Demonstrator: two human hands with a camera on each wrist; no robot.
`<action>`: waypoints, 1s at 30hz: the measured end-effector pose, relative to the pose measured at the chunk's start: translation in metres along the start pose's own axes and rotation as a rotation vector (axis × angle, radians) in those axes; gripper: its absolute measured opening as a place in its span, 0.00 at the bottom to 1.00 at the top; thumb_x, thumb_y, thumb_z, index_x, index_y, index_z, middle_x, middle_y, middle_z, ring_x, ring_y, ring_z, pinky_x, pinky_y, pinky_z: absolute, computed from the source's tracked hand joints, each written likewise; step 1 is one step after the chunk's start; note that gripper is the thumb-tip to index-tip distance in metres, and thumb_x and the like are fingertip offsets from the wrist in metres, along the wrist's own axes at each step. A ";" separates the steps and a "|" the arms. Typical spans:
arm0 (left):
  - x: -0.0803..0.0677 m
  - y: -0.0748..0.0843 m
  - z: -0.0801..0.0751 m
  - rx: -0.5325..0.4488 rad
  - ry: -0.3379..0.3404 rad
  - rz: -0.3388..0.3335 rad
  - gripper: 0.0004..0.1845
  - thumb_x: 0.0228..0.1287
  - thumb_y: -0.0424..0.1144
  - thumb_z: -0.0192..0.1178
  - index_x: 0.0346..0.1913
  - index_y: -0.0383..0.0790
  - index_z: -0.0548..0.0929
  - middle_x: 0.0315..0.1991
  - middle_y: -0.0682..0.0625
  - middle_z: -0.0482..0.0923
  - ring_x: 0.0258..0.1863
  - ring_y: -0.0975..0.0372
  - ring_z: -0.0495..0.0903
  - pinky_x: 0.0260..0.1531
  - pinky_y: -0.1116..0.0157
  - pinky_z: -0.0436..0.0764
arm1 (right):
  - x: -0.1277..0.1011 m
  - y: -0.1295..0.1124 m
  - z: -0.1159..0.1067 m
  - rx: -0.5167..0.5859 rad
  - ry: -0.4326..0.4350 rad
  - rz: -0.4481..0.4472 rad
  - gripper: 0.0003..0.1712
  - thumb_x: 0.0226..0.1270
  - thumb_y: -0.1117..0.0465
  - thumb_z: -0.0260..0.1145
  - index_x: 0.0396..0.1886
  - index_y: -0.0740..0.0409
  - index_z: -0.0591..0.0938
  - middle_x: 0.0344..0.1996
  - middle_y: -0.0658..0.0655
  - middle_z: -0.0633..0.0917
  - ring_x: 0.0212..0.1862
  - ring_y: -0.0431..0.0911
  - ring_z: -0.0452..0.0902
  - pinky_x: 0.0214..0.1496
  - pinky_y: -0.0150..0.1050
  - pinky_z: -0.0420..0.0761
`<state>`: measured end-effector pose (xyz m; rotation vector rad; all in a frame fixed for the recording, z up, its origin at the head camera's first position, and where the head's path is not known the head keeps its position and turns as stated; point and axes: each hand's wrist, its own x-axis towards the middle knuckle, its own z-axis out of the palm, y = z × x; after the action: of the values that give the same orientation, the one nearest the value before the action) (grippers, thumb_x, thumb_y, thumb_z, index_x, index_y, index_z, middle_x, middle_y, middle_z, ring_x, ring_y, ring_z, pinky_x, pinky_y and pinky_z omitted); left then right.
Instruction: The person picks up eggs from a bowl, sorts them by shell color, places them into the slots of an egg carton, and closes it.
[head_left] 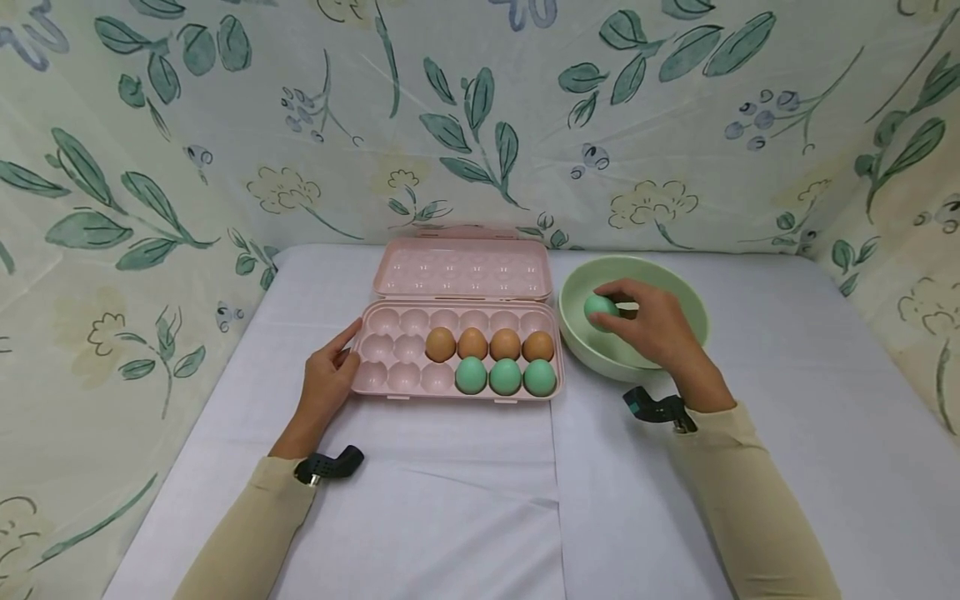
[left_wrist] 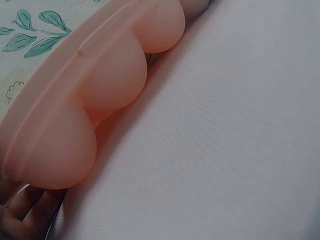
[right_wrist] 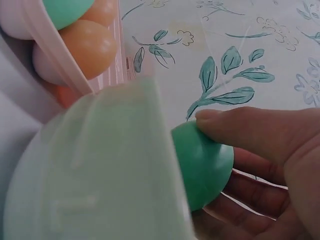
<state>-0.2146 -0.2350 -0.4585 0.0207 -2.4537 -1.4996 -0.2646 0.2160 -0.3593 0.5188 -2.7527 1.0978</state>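
A pink egg carton [head_left: 405,376] lies with its lid [head_left: 462,268] folded back. Several brown eggs [head_left: 472,343] sit in its middle row, toward the right. In the front row, three green eggs [head_left: 506,377] fill the right-hand cups. My left hand [head_left: 327,379] grips the carton's left end; in the left wrist view some of its fingers [left_wrist: 32,207] show beside the rounded cups. Over the pale green bowl [head_left: 692,310], my right hand [head_left: 651,323] pinches another green egg [head_left: 600,312] between thumb and fingers. The right wrist view shows this egg [right_wrist: 206,167] partly hidden behind the bowl's rim.
The bowl stands just right of the carton, on a white cloth [head_left: 450,500] over the table. A floral fabric [head_left: 360,150] hangs behind and at the sides. Each wrist carries a small black camera, the left one [head_left: 330,464] near the cloth's front.
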 end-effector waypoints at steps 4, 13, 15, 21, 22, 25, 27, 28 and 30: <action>-0.001 0.000 0.000 0.010 -0.002 -0.002 0.27 0.68 0.32 0.49 0.69 0.50 0.70 0.67 0.51 0.69 0.34 0.58 0.75 0.24 0.78 0.73 | -0.001 -0.005 0.001 0.011 0.024 -0.026 0.22 0.60 0.57 0.72 0.52 0.60 0.80 0.48 0.58 0.82 0.50 0.51 0.80 0.50 0.42 0.81; 0.000 0.001 -0.001 0.025 0.007 0.026 0.26 0.69 0.33 0.49 0.69 0.49 0.71 0.67 0.50 0.70 0.24 0.61 0.67 0.18 0.74 0.67 | -0.002 -0.013 0.004 0.026 0.058 -0.061 0.22 0.58 0.57 0.73 0.51 0.61 0.81 0.47 0.57 0.83 0.47 0.49 0.80 0.48 0.40 0.81; 0.000 0.001 -0.001 0.028 0.006 0.027 0.26 0.69 0.34 0.49 0.69 0.49 0.71 0.67 0.50 0.70 0.25 0.61 0.67 0.19 0.73 0.67 | -0.002 -0.014 0.005 0.033 0.066 -0.063 0.22 0.58 0.57 0.73 0.51 0.60 0.81 0.46 0.57 0.83 0.47 0.49 0.80 0.48 0.40 0.81; -0.001 0.002 -0.001 0.039 0.009 0.027 0.25 0.69 0.34 0.49 0.69 0.49 0.71 0.66 0.50 0.71 0.27 0.60 0.67 0.21 0.74 0.67 | -0.003 -0.018 0.008 0.070 0.108 -0.081 0.21 0.57 0.58 0.73 0.50 0.60 0.81 0.46 0.56 0.83 0.47 0.49 0.81 0.48 0.37 0.81; -0.001 0.002 -0.001 0.044 0.010 0.031 0.25 0.69 0.34 0.49 0.69 0.48 0.71 0.66 0.50 0.71 0.27 0.60 0.66 0.21 0.73 0.67 | -0.003 -0.019 0.008 0.070 0.113 -0.086 0.21 0.57 0.59 0.73 0.50 0.60 0.81 0.45 0.57 0.83 0.47 0.49 0.81 0.47 0.37 0.81; -0.001 0.002 -0.001 0.051 0.010 0.038 0.25 0.70 0.34 0.49 0.69 0.48 0.70 0.66 0.49 0.71 0.27 0.60 0.66 0.22 0.73 0.66 | -0.004 -0.021 0.009 0.072 0.124 -0.096 0.21 0.57 0.59 0.73 0.50 0.61 0.81 0.46 0.57 0.83 0.48 0.49 0.80 0.47 0.38 0.82; 0.000 0.002 -0.001 0.054 0.008 0.034 0.25 0.70 0.34 0.49 0.69 0.48 0.70 0.67 0.50 0.70 0.32 0.61 0.70 0.27 0.73 0.69 | -0.004 -0.023 0.010 0.069 0.133 -0.096 0.21 0.57 0.59 0.74 0.50 0.61 0.81 0.46 0.57 0.83 0.49 0.49 0.80 0.47 0.39 0.82; 0.000 0.002 -0.001 0.055 0.005 0.031 0.25 0.70 0.35 0.49 0.69 0.48 0.70 0.67 0.51 0.69 0.37 0.61 0.73 0.33 0.73 0.72 | -0.004 -0.024 0.010 0.069 0.137 -0.099 0.21 0.57 0.60 0.74 0.50 0.61 0.81 0.46 0.57 0.83 0.49 0.49 0.80 0.47 0.39 0.82; 0.000 0.001 -0.001 0.051 0.000 0.022 0.25 0.71 0.35 0.48 0.69 0.49 0.70 0.67 0.52 0.69 0.50 0.60 0.75 0.47 0.70 0.75 | -0.004 -0.026 0.011 0.074 0.142 -0.101 0.22 0.56 0.60 0.74 0.50 0.61 0.81 0.46 0.57 0.83 0.50 0.49 0.80 0.47 0.39 0.82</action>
<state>-0.2140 -0.2358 -0.4573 0.0041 -2.4835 -1.4280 -0.2513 0.1921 -0.3521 0.5600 -2.5439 1.1684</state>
